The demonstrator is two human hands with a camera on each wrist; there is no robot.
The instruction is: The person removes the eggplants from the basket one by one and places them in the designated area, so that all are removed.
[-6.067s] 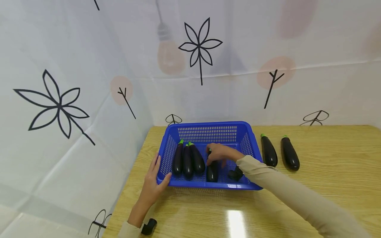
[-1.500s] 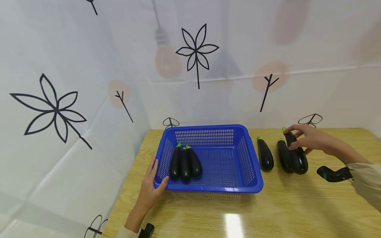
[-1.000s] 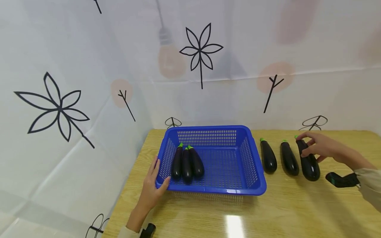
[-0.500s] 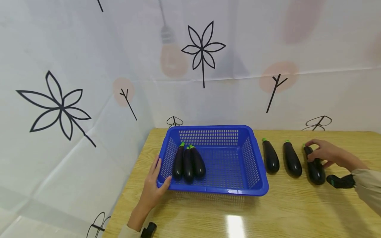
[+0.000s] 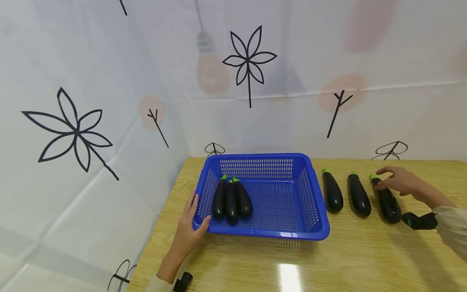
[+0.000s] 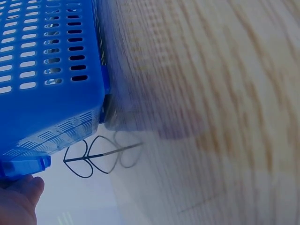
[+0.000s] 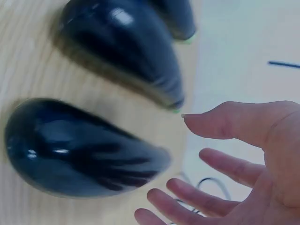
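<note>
My left hand [image 5: 186, 233] lies at the near left corner of a blue plastic basket [image 5: 262, 232], fingers stretched along its left rim and thumb against the front rim. Inside, on the left, are three dark eggplants [image 5: 231, 202] with green stem ends. Right of the basket, two more eggplants [image 5: 332, 192] lie side by side. Beyond them is another eggplant [image 5: 388, 205], the rightmost. Over its stem end my right hand [image 5: 403, 181] hovers, fingers spread and holding nothing. The right wrist view shows a gap between that hand [image 7: 248, 164] and the nearest eggplant [image 7: 79, 147].
The basket stands near the back of a wooden table [image 5: 248, 263]. A white cloth [image 5: 292, 117] printed with black leaf drawings hangs behind and to the left. A black strap-mounted device [image 5: 419, 221] sits on the right wrist.
My right hand took an eggplant from the basket, laid it at the right end of the row, and has now let go and lifted slightly. The left hand stays at the basket's corner.
</note>
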